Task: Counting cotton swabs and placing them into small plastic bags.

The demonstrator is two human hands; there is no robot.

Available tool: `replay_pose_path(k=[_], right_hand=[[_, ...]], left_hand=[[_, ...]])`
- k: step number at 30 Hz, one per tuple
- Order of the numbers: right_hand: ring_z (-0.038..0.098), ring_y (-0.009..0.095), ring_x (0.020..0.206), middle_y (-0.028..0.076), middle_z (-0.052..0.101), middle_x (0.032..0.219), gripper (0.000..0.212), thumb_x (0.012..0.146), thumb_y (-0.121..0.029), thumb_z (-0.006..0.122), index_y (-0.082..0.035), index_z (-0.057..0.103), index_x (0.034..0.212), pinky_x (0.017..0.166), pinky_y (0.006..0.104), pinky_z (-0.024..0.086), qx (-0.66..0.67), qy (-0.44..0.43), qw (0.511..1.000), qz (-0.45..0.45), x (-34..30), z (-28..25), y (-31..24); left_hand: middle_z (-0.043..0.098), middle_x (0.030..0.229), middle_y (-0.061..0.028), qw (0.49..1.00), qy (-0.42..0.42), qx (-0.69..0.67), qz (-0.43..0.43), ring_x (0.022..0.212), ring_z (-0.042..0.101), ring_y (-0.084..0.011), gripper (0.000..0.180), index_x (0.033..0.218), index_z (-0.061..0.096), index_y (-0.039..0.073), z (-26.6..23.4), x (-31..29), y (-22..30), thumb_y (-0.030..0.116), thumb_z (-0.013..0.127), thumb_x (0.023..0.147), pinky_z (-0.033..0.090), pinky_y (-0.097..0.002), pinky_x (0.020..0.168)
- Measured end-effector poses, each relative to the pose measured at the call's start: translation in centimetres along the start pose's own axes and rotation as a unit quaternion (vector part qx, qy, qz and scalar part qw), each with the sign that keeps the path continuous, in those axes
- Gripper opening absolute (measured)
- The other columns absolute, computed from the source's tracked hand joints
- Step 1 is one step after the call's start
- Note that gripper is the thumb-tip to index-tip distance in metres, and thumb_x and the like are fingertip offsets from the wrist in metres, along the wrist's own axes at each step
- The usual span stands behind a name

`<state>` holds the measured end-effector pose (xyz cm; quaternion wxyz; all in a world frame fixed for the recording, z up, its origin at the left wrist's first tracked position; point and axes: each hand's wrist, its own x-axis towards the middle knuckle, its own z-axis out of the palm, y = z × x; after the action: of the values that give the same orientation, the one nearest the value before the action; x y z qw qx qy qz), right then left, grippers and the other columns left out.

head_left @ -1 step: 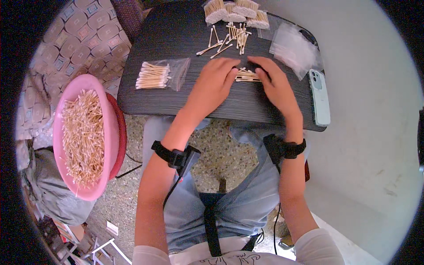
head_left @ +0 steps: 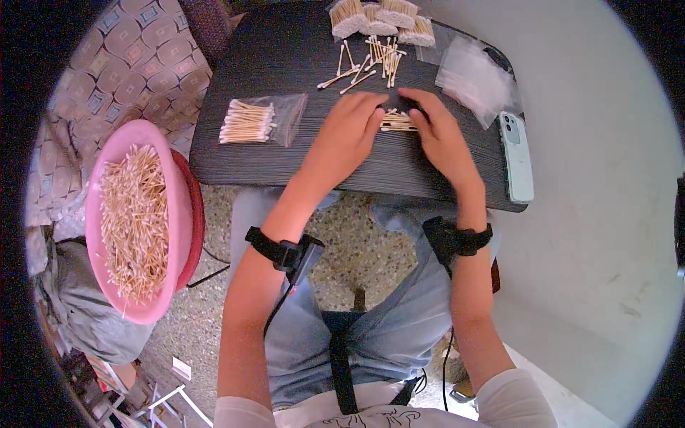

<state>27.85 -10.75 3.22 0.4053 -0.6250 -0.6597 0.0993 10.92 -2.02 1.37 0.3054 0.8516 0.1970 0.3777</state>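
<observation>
On the dark table, a small bunch of cotton swabs (head_left: pixel 398 121) lies sideways between my two hands. My left hand (head_left: pixel 351 128) curves around the bunch's left end, thumb on the near side and fingers on the far side. At the opposite end my right hand (head_left: pixel 441 132) is bent the same way, its thumb and fingers against the tips. Both hands hide the swab ends. Just beyond my fingers, several loose cotton swabs (head_left: pixel 394 60) lie scattered. Left of my hands rests a clear plastic bag (head_left: pixel 289 118) with a row of cotton swabs (head_left: pixel 246 123) in it.
Packed swab bundles (head_left: pixel 349 20) sit at the table's (head_left: pixel 250 64) far edge. Clear bags (head_left: pixel 474 78) are stacked at the far right, near a pale phone (head_left: pixel 516 157). A pink basin (head_left: pixel 175 235) full of swabs stands left, and a pale wall (head_left: pixel 599 178) rises at right.
My right hand has shifted slightly left toward my left hand, narrowing the gap around the swabs. My left hand stays almost in place.
</observation>
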Motion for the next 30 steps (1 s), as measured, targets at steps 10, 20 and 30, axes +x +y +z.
replay_pose_path(k=[10,20,30], right_hand=[[0.052,0.032,0.118,0.019,0.053,0.126,0.036,0.093,-0.006,0.049,-0.001,0.046,0.129,0.1,0.0366,0.04,0.067,0.046,0.996,0.039,1.1,2.3,-0.8],[0.052,0.031,0.121,0.014,0.058,0.126,0.031,0.087,-0.012,0.061,-0.002,0.061,0.117,0.102,0.0365,0.041,0.061,-0.111,0.992,0.028,0.1,-1.0,-1.0],[0.059,0.031,0.106,0.013,0.064,0.112,0.018,0.086,-0.01,0.062,-0.001,0.067,0.1,0.093,0.0367,0.045,0.036,-0.03,0.998,0.043,0.3,0.4,-0.7]], left_hand=[[0.057,0.117,-0.0202,0.998,0.029,-0.04,-0.034,0.107,0.056,-0.0359,0.036,0.126,0.048,0.001,1.4,1.7,0.4,0.017,0.051,0.094,0.044,-0.0409,0.093],[0.058,0.115,-0.0152,0.993,-0.07,0.077,0.06,0.112,0.051,-0.033,0.035,0.117,0.057,0.004,-1.1,-0.3,-1.2,0.02,0.063,0.086,0.042,-0.0398,0.097],[0.059,0.099,-0.0128,0.996,-0.041,0.049,0.055,0.101,0.054,-0.0313,0.025,0.11,0.063,0.006,-0.6,0.0,-0.6,0.016,0.059,0.088,0.043,-0.0398,0.091]])
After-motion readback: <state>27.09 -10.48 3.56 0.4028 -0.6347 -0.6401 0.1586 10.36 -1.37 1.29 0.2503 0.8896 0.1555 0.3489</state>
